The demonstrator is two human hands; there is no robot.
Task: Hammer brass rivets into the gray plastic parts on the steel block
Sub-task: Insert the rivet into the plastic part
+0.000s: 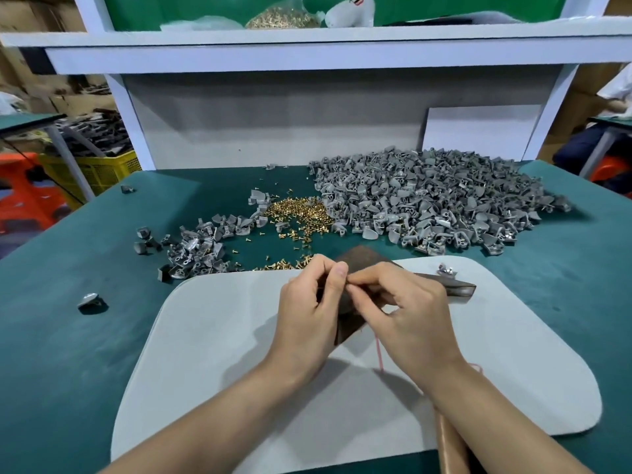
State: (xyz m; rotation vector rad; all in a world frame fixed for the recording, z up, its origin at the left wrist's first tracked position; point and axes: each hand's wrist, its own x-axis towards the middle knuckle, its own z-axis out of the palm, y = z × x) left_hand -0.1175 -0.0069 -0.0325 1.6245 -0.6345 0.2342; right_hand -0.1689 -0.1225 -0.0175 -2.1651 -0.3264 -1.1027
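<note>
Both hands meet over the dark steel block (362, 260), which lies on a light grey mat (212, 336). My left hand (307, 313) has its fingers curled, pinching something small at the fingertips. My right hand (403, 313) pinches toward the same spot; the thing between the fingertips is hidden. A hammer head (456, 289) pokes out past my right hand, and its brown handle (451, 446) runs under my right forearm. Loose brass rivets (297, 213) lie beyond the block. A big heap of gray plastic parts (434, 196) lies to the right.
A smaller heap of gray parts (195, 248) lies at the left of the green table, with stray pieces (90, 301) nearer the edge. One part (446, 268) sits on the mat's far right. A white shelf frame (307, 49) stands behind. Another person (615, 107) sits far right.
</note>
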